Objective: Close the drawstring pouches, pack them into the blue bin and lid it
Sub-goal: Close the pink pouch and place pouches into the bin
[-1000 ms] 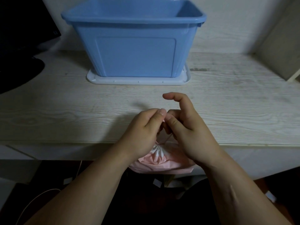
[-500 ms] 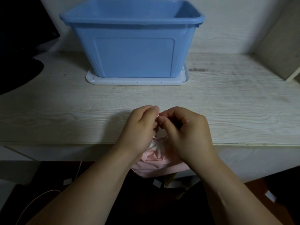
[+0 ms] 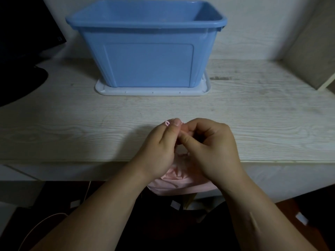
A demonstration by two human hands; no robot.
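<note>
Both hands [image 3: 159, 151] [image 3: 212, 153] pinch pouch [image 3: 181, 185], mouth seemingly upward.

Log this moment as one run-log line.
left hand pinches drawstring | right hand grips pink pouch | pink pouch at desk edge, outside bin | blue bin open, standing on white lid

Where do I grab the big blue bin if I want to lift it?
On the blue bin, hook your fingers under the jutting rim at its two short ends, one hand from each side. Its walls are smooth and taper downward, so hands would likely slip. It stands on the white lid.
</note>
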